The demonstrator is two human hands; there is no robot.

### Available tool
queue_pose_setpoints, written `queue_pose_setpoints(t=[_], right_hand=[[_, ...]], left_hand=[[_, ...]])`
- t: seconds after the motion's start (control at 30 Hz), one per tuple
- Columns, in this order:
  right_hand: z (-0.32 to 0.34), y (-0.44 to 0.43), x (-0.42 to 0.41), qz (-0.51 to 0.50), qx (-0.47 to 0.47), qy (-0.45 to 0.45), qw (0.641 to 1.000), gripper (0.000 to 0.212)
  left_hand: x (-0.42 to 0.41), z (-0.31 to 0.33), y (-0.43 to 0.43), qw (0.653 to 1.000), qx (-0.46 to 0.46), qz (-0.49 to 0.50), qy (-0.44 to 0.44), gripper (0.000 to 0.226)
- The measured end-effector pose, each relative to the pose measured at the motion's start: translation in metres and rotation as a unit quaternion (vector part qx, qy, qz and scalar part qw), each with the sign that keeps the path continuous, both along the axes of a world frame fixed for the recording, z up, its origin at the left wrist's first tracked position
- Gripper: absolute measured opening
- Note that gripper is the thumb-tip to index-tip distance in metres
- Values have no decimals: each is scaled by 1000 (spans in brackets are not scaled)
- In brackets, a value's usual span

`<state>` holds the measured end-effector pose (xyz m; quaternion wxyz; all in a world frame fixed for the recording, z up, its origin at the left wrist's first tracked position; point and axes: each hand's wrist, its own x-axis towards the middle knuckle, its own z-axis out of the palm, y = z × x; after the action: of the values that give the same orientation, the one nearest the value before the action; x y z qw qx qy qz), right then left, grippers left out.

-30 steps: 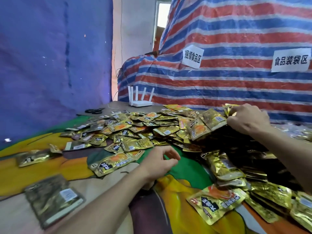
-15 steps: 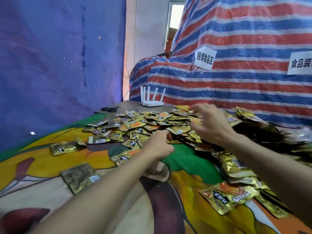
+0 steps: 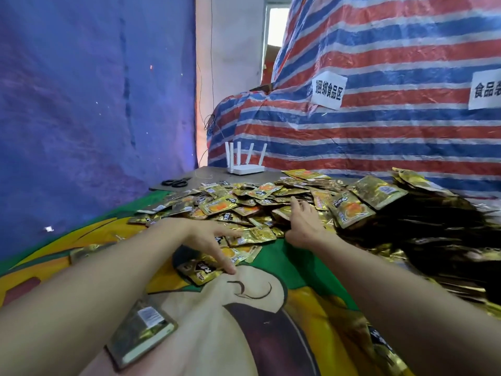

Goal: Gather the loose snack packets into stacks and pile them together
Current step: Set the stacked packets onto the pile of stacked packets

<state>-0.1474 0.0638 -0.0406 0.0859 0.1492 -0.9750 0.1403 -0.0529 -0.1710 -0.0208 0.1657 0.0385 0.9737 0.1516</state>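
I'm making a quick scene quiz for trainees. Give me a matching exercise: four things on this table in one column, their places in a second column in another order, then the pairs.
Things:
1. router
2. scissors
3. stack of packets
4. left hand

Places:
A. near edge, beside the left forearm
B. far end, against the striped tarp
C. on packets at the near edge of the pile
D. far left corner, by the blue sheet

Pairs: 1-B, 2-D, 3-A, 4-C

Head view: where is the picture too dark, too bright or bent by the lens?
Head view: the packet heap's right side sinks into near-black shadow; the doorway is overexposed; the forearms bulge from wide-angle distortion; the left hand looks slightly blurred.
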Motion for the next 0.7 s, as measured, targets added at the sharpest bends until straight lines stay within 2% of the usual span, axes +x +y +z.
queue_pose_setpoints(t=[0.1, 0.2, 0.37, 0.43, 0.57, 0.63, 0.7], right_hand=[[-8, 0, -14, -17, -15, 5, 1000, 103], [-11, -2, -21, -28, 25, 3, 999, 92], [-10, -5, -20, -42, 72, 87, 993, 39], [-13, -6, -18, -27, 79, 113, 990, 31], [-17, -2, -14, 17, 59, 149, 987, 22], [-16, 2, -12, 28, 43, 162, 985, 22], [-14, 7, -8, 36, 13, 170, 985, 22]], left_hand=[[-14, 8, 4, 999, -33, -33, 12, 108], [-25, 15, 11, 998, -51, -37, 8, 101], [-30, 21, 20, 996, -61, -52, 34, 83], [-28, 21, 23, 992, -83, -65, 63, 72], [-20, 7, 34, 963, -200, -93, 154, 55], [-18, -4, 42, 944, -243, -81, 207, 42], [-17, -12, 48, 939, -245, -41, 236, 41]])
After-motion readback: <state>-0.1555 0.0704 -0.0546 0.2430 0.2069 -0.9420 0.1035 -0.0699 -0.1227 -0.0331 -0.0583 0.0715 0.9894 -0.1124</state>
